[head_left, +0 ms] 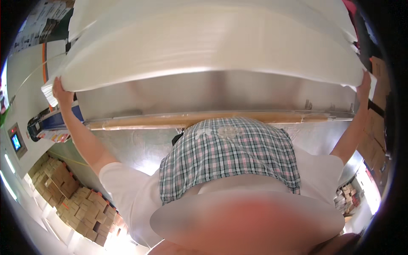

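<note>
A very wide stack of thin white sheets (212,46) spreads across the far half of the head view, smooth and slightly glossy. Its near edge bows over a metal tabletop (212,95). With both arms stretched wide, I grip its two near corners. My left hand (63,92) is closed on the left corner, where many layers show in the folded edge. At the opposite corner my right hand (364,87) is closed too, with a bit of white material sticking out beyond it. The fingertips under the sheets are hidden.
A brown tape-covered strip (204,118) runs along the table's near edge, against my checked apron (229,153). Left stands a pale machine with a small lit screen (16,141). Cardboard boxes are stacked at lower left (85,208); more cardboard (374,136) is at right.
</note>
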Action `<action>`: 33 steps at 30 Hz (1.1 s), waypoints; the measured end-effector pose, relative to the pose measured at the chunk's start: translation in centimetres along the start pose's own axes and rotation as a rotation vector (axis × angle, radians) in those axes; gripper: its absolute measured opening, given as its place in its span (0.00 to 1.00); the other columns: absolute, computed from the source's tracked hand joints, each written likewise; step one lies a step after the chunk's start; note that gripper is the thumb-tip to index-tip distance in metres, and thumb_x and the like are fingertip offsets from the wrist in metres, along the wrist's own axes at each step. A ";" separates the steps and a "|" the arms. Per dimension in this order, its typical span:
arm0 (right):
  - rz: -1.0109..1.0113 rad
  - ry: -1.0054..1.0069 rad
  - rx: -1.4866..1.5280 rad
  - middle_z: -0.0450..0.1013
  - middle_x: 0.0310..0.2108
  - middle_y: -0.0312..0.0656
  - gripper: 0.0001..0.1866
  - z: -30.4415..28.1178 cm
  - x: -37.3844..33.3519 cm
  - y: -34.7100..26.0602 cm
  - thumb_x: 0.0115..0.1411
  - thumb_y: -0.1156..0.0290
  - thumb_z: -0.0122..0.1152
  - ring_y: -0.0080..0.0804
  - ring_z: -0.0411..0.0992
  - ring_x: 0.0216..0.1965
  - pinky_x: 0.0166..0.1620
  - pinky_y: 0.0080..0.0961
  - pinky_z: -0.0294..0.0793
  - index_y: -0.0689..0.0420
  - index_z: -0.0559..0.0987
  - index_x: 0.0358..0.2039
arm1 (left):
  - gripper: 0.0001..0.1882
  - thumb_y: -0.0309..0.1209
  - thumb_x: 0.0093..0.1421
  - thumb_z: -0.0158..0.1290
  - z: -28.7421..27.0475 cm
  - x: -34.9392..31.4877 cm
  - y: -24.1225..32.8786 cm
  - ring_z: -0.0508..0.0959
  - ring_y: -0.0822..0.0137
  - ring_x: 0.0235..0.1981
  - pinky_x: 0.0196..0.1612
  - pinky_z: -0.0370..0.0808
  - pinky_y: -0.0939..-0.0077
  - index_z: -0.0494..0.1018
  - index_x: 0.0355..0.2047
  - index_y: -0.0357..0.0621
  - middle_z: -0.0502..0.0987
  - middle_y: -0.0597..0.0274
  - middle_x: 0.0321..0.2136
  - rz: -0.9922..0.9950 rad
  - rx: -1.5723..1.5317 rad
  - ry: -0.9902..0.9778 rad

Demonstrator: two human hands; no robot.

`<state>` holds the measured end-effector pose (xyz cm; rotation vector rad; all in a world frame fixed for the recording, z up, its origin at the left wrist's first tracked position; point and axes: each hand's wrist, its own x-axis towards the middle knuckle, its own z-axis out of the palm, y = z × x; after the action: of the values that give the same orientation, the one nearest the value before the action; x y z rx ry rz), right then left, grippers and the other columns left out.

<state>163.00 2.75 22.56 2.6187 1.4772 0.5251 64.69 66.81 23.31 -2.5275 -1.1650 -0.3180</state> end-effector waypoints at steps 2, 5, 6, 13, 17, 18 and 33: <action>-0.045 -0.054 -0.027 0.56 0.55 0.49 0.32 -0.1 -3.9 -1.8 0.46 0.67 0.60 0.47 0.52 0.58 0.57 0.40 0.52 0.47 0.62 0.54 | 0.32 0.35 0.41 0.58 -0.3 -3.8 1.8 0.62 0.52 0.53 0.55 0.55 0.57 0.64 0.49 0.44 0.64 0.50 0.50 -0.007 -0.015 -0.001; 0.074 -0.133 0.027 0.54 0.57 0.49 0.31 -1.0 -8.5 -7.0 0.47 0.68 0.59 0.46 0.51 0.58 0.57 0.42 0.51 0.45 0.62 0.53 | 0.32 0.36 0.40 0.57 -1.2 -9.5 4.0 0.60 0.54 0.54 0.57 0.52 0.56 0.64 0.49 0.49 0.64 0.51 0.50 -0.066 -0.025 -0.098; 0.075 -0.146 0.092 0.52 0.57 0.48 0.30 -0.7 -9.9 -7.4 0.47 0.71 0.58 0.45 0.50 0.59 0.58 0.42 0.49 0.43 0.63 0.53 | 0.32 0.36 0.40 0.57 -1.2 -11.1 4.9 0.60 0.54 0.55 0.57 0.51 0.56 0.64 0.49 0.50 0.63 0.52 0.51 -0.115 -0.032 -0.143; 0.120 -0.311 0.034 0.53 0.56 0.49 0.27 -0.1 -14.2 -11.6 0.49 0.74 0.54 0.45 0.51 0.58 0.58 0.41 0.49 0.44 0.64 0.51 | 0.34 0.36 0.39 0.58 -0.8 -16.8 6.3 0.58 0.56 0.56 0.58 0.48 0.56 0.63 0.50 0.53 0.62 0.53 0.51 -0.263 0.020 -0.404; 0.043 -0.386 0.029 0.55 0.55 0.50 0.30 1.0 -12.6 -10.8 0.45 0.73 0.58 0.47 0.52 0.58 0.57 0.40 0.53 0.47 0.64 0.51 | 0.35 0.35 0.37 0.59 -0.4 -15.5 4.3 0.58 0.56 0.56 0.59 0.49 0.57 0.63 0.50 0.53 0.62 0.54 0.52 -0.265 -0.031 -0.500; 0.029 -0.475 0.011 0.55 0.55 0.50 0.29 1.6 -11.8 -9.3 0.46 0.72 0.57 0.46 0.52 0.58 0.57 0.39 0.52 0.47 0.64 0.51 | 0.32 0.35 0.40 0.57 -0.2 -14.4 4.5 0.60 0.54 0.54 0.56 0.54 0.59 0.63 0.49 0.51 0.64 0.52 0.50 -0.199 0.028 -0.582; -0.170 -1.312 -0.254 0.67 0.47 0.49 0.22 9.8 9.0 -9.9 0.49 0.78 0.42 0.47 0.63 0.50 0.51 0.33 0.62 0.55 0.71 0.46 | 0.25 0.18 0.45 0.39 10.3 2.1 5.1 0.72 0.48 0.42 0.45 0.68 0.67 0.69 0.45 0.48 0.74 0.49 0.39 -0.155 -0.208 -1.089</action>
<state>162.56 16.49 13.24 1.8133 0.9872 -0.8264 70.58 69.23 13.46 -2.8079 -1.7216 1.0969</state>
